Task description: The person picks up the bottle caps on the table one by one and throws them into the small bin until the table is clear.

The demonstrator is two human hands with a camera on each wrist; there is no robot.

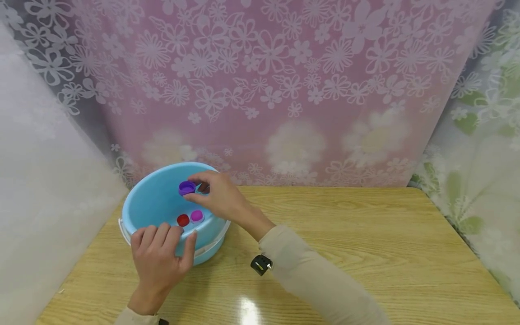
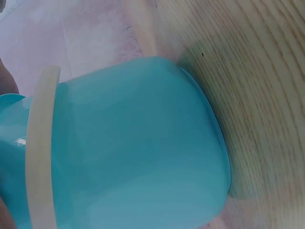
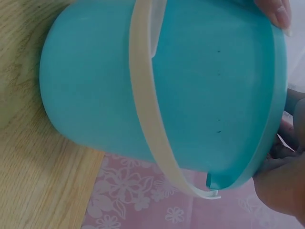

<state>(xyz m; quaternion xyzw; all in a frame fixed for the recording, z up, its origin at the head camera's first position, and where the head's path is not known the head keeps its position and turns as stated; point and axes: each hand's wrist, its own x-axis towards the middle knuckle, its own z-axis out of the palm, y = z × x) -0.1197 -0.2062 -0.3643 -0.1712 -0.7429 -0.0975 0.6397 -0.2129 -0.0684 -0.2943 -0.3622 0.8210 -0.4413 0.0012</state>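
A light blue bucket (image 1: 152, 196) stands on the left part of the wooden table. Between thumb and fingers, my right hand (image 1: 222, 195) pinches a small round purple cap (image 1: 187, 188) over the bucket's opening. Down inside lie a red round piece (image 1: 183, 220) and a pink one (image 1: 197, 216) side by side. My left hand (image 1: 159, 257) grips the near rim, fingers hooked over it and thumb along the outside. The left wrist view is filled by the bucket's wall (image 2: 133, 143). In the right wrist view, the rim hides the cap.
The bucket's white handle (image 3: 147, 105) hangs down around its outside. The wooden tabletop (image 1: 345, 243) stretches to the right. A pink flowered curtain (image 1: 260, 99) hangs behind the table, with pale sheets at both sides. A small black device (image 1: 261, 264) sits at my right cuff.
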